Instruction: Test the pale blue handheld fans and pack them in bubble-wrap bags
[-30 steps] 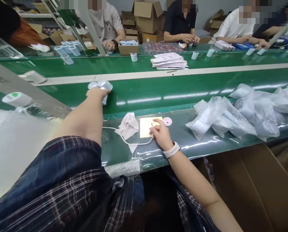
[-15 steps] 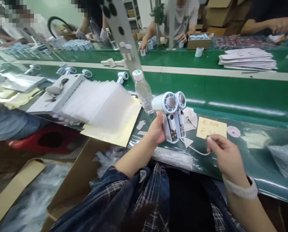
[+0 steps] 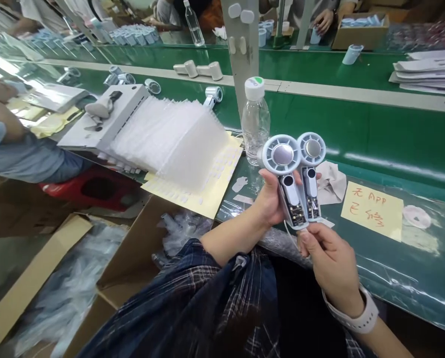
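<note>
Handheld devices, a pale-blue pair with round heads and exposed circuit boards, stand upright side by side at three o'clock from the middle of the view, their faces now turned more squarely to the camera than half a second ago. The left hand still grips them, thumb pressed on the near one's edge, other fingers curled behind. The right hand has left the yellow note, between three and four o'clock, uncovering its red writing; thumb and forefinger pinch the white cable at the base of the pair. A bottle stands at one o'clock, translucent sleeves lie at ten, and the crumpled cloth is at three
</note>
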A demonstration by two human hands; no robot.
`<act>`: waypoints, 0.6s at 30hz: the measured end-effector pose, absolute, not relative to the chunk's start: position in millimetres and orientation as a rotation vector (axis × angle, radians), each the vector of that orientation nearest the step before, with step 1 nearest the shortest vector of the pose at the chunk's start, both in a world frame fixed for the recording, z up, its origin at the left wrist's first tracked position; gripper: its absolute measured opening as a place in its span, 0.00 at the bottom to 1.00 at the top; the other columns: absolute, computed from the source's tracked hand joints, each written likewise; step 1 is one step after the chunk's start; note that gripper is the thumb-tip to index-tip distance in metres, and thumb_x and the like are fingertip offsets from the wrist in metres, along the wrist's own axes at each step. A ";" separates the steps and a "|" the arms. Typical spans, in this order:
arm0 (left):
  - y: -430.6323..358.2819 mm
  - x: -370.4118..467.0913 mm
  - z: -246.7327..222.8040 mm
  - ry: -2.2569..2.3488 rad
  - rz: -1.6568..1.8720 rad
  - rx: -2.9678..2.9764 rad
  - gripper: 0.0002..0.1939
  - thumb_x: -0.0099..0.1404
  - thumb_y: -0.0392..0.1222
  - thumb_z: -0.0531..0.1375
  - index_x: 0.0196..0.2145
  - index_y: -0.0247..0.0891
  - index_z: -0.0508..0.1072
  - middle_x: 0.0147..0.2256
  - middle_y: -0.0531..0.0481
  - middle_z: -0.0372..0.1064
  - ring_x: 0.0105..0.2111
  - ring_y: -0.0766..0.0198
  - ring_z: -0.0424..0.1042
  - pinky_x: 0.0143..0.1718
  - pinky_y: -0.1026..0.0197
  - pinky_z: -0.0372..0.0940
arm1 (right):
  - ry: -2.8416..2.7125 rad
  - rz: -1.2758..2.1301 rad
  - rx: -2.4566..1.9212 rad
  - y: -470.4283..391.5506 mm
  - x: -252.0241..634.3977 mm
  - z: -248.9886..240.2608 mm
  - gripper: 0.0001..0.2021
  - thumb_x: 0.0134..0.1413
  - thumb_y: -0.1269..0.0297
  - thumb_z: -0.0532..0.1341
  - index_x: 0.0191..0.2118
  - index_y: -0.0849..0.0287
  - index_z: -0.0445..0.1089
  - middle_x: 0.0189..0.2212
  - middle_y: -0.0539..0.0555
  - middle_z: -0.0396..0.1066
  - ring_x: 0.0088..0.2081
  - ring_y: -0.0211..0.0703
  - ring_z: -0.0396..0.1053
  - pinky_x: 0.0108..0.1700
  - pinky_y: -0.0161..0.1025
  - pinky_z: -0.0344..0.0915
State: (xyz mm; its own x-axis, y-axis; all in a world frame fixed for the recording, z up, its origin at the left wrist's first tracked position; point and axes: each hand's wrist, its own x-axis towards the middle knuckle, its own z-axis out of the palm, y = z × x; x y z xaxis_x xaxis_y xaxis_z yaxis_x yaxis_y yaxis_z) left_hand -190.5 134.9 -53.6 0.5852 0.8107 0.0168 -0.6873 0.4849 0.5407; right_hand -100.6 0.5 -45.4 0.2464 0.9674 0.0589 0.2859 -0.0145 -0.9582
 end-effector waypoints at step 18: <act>128.3 -193.7 -49.4 0.082 0.930 0.406 0.45 0.45 0.84 0.71 0.27 0.35 0.66 0.49 0.42 0.77 0.54 0.47 0.78 0.56 0.46 0.75 | -1.233 0.643 -1.531 -11.7 -95.8 -56.2 0.12 0.76 0.62 0.61 0.37 0.59 0.73 0.25 0.47 0.70 0.27 0.31 0.69 0.32 0.27 0.65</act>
